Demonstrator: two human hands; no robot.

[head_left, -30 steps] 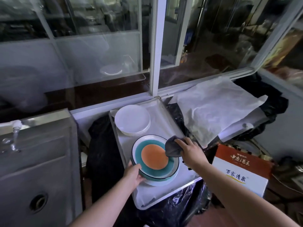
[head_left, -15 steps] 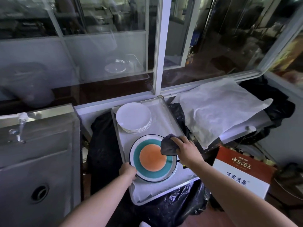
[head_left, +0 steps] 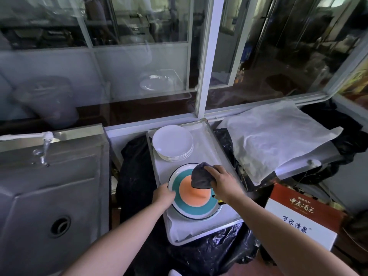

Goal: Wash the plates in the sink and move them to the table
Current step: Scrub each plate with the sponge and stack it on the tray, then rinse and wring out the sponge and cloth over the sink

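Cloth (head_left: 201, 177) slid inward; hands grip it and plate (head_left: 194, 193) on tray (head_left: 209, 142) by window.

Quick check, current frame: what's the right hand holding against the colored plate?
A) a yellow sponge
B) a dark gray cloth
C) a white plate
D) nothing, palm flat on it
B: the right hand bunches a dark gray cloth in its grip, against the upper right of the teal-and-orange plate, while the left hand holds the plate's left rim.
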